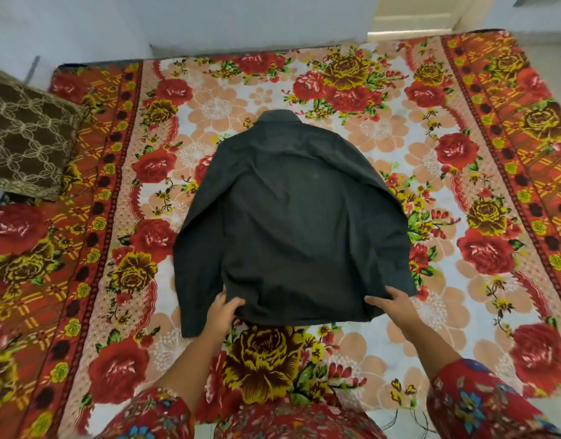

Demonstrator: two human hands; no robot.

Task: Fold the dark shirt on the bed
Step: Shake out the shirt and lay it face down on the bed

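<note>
1. Floral bedsheet (463, 217), red and yellow roses, covers the bed and fills most of the view.
2. Dark shirt (288, 223) lies flat at the middle of the sheet, collar at 12 o'clock, hem at 6 o'clock nearest me. One shirt arm runs down the 9 o'clock side to about 7 o'clock, the other along the 3 o'clock side.
3. Brown patterned pillow (25, 147) sits at 9–10 o'clock on the sheet's edge, well apart from the shirt.
4. My red floral sleeves (482, 403) show at 5 and 7 o'clock.
5. My left hand (223, 312) is at the hem's 7 o'clock corner, thumb on top, fingers tucked behind the cloth, pinching it.
6. My right hand (390, 304) is on the hem's 5 o'clock corner, thumb spread away from the fingers on the cloth; cannot tell if the fingers clamp the edge.
</note>
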